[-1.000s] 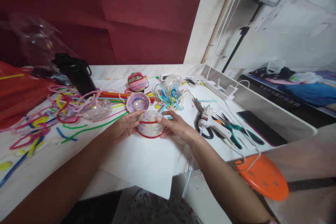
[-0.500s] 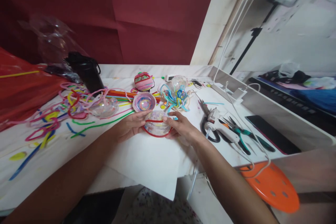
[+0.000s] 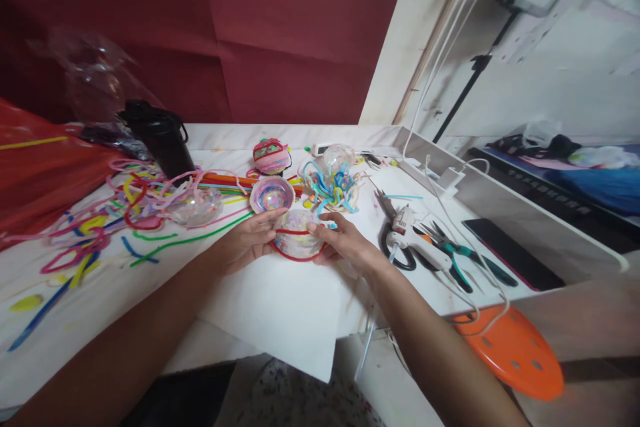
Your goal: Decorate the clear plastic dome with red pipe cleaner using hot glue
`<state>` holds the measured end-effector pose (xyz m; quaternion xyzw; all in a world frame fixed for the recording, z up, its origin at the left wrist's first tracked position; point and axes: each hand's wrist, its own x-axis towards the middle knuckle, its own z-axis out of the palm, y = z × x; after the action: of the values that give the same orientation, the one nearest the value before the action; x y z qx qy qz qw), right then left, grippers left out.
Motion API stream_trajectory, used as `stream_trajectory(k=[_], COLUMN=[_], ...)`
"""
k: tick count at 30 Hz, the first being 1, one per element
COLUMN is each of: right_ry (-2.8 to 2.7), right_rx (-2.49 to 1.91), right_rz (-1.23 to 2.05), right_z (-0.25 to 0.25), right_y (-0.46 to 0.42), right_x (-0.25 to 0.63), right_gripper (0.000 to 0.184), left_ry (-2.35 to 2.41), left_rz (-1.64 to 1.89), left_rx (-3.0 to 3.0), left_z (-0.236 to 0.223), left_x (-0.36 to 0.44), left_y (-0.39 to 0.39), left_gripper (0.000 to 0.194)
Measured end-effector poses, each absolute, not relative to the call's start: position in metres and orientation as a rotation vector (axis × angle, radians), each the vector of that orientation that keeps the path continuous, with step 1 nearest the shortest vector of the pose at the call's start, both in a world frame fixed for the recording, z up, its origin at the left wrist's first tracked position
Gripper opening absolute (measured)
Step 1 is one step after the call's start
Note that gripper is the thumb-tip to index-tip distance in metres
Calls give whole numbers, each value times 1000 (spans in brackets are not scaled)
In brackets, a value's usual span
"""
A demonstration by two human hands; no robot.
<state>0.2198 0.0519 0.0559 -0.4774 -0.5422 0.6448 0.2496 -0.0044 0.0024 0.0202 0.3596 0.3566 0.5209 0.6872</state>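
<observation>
Holding the clear bowl with red bands (image 3: 297, 245) between left hand (image 3: 245, 241) and right hand (image 3: 350, 244), with fingers curled at its opposite sides, closed only to its width. Showing same grip as a moment ago, so probably only steadying it. Having painted bowl (image 3: 273, 195) just beyond the fingers, white paper (image 3: 285, 313) below them, glue gun (image 3: 416, 245) to their right.

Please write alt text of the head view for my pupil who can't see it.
A left hand and right hand hold a translucent, paint-streaked dome trimmed in red, above a white sheet on a cluttered table. Behind it are a painted bowl and pink ball; pipe cleaners lie left, a glue gun and pliers right.
</observation>
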Motion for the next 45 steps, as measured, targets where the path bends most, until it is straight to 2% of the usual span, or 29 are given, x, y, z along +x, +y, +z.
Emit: stream_trajectory(k=[9,14,19,25,29,33,39,45], right_ry=[-1454,-1396,-1341,-1322,-1331,-1315,-1255,-1222], right_rx=[-1045,-925,-924,-1007,-1023,-1062,-1020,-1001], right_rz=[1942,2008,2025,2010,1997,1996,2062,2147], right_z=[58,62,63,59,60,59,57,53], right_y=[63,66,65,66,64,62,64,68], right_x=[230,232,229,226,225,223,223,222], right_gripper=[33,29,22,21,18,22,15,12], left_ry=[845,841,843,835,848,889,877,889], left_rz=[1252,1276,1247,1246,1238,1222,1225,1218], left_rx=[751,773,853,851,863,890,905,908], left_z=[24,20,11,10,15,18,17,21], left_x=[-7,-14,-21,-20,-17,-16,-17,-16], left_y=[5,8,11,11,8,6,9,7], left_gripper=[47,41,51,63,60,63,67,60])
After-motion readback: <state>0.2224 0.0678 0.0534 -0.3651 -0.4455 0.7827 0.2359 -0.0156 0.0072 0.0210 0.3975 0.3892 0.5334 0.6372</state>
